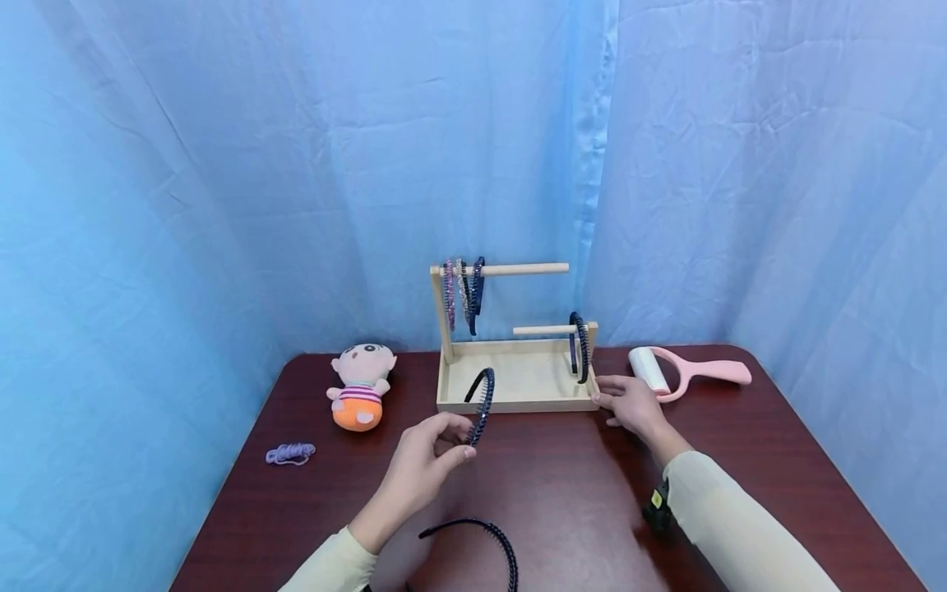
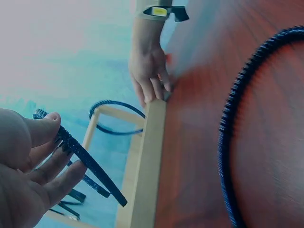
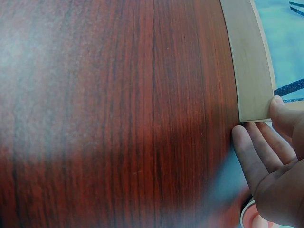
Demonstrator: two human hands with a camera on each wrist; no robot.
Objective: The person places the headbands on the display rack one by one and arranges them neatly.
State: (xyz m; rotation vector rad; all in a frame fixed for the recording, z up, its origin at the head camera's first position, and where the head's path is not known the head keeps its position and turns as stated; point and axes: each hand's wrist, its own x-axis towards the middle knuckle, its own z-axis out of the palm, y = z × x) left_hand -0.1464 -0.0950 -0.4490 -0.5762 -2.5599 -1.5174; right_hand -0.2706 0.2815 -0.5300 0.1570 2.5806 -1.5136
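Observation:
My left hand (image 1: 422, 464) pinches a dark toothed headband (image 1: 485, 401) between thumb and fingers, holding it up in front of the wooden headband rack (image 1: 518, 406). At the rack's right front corner, my right hand (image 1: 632, 404) grips the tray's end, thumb (image 3: 280, 111) at the upper edge and fingers against the outer side. One dark headband (image 1: 583, 353) hangs on the short lower bar. On the long upper bar hang a pink headband (image 1: 449, 296), a light patterned one (image 1: 464, 289) and dark ones (image 1: 476, 296) near the left post.
Another dark headband (image 1: 505, 547) lies on the table near the front. To the left are a plush doll (image 1: 359, 390) and a bundle of purple cord (image 1: 291, 453). A pink-handled lint roller (image 1: 691, 372) lies right of the rack. Blue curtains (image 1: 370, 164) surround the table.

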